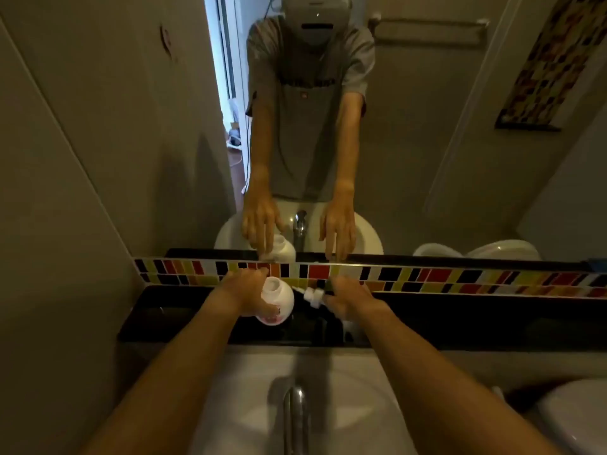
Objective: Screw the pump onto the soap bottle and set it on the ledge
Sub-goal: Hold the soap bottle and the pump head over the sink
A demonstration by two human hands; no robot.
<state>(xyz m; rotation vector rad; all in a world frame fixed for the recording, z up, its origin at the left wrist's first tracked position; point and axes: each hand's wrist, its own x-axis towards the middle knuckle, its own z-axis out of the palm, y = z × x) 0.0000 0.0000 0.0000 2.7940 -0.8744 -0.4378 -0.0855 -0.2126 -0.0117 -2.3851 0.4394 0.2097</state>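
A white soap bottle (277, 298) with a pink label and an uncapped neck stands on the black ledge (460, 318) behind the sink. My left hand (244, 292) is wrapped around its left side. Just to the right, the white pump (313, 295) lies tilted over the ledge, its nozzle pointing toward the bottle. My right hand (349, 298) has its fingers on the pump's right end. Bottle and pump are a small gap apart.
A band of coloured mosaic tiles (427, 277) runs along the wall behind the ledge, under a mirror (427, 142) that reflects me. The white sink (249, 405) and its chrome tap (295, 418) are below. A toilet (574, 418) stands at the lower right.
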